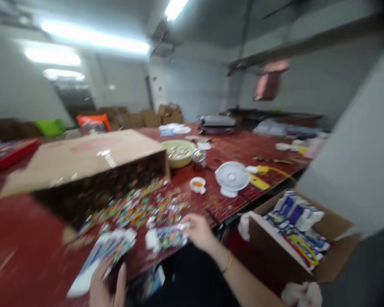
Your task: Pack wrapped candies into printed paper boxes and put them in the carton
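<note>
My right hand (pixel 200 232), with a bracelet at the wrist, pinches the end of a small printed carton (pixel 171 236) with white flaps at the table's front edge. My left hand (pixel 106 285) is at the bottom, thumb and fingers apart, beside a stack of flat printed cartons (pixel 97 260); whether it touches them is unclear. Just beyond both hands lies a heap of small colourful wrapped pieces (pixel 141 209), spilling from a cardboard box (pixel 92 151) on its side. Another printed carton (pixel 154 281) shows low, near my lap. The picture is blurred.
On the red table (pixel 16 243) stand a yellow basin (pixel 179 161), a small white cup (pixel 197 184), a clear jar (pixel 199 157) and a white fan-like device (pixel 232 177). A cardboard box (pixel 269 247) of printed cartons stands at right; a red tray (pixel 25 151) lies left.
</note>
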